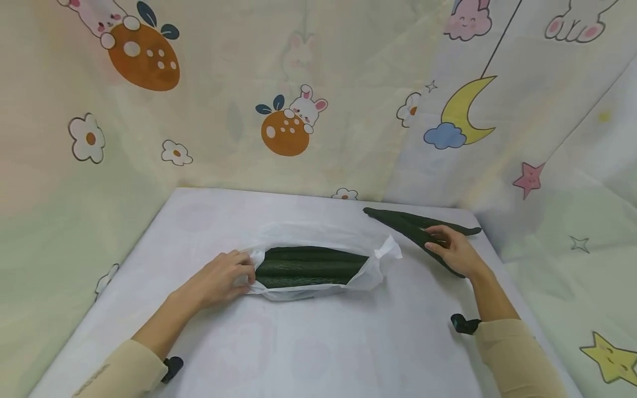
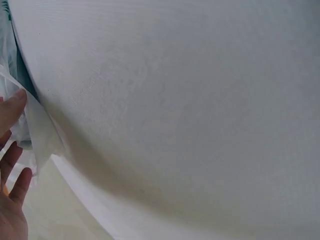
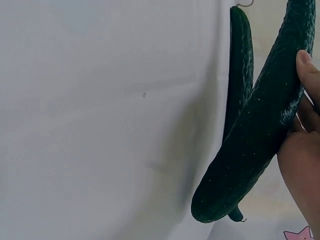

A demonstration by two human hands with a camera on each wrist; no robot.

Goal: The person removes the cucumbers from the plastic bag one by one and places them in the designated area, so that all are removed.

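Note:
A white plastic bag (image 1: 370,276) lies in the middle of the table with several dark green cucumbers (image 1: 308,269) side by side in its opening. At the bag's left end, my left hand (image 1: 231,276) holds the edge of the film; in the left wrist view its thumb (image 2: 14,107) lies against the thin plastic. My right hand (image 1: 455,251) grips a loose cucumber (image 1: 405,226) around its middle, at the right of the table. Behind that one lies a second loose cucumber (image 1: 448,224). In the right wrist view, the gripped cucumber (image 3: 250,135) partly covers the other cucumber (image 3: 240,60).
The white-covered table (image 1: 308,348) ends at a patterned cloth wall (image 1: 348,127) behind and at the sides. Both loose cucumbers lie close to the table's back right corner. A small black strap end (image 1: 465,324) sticks out at the right wrist.

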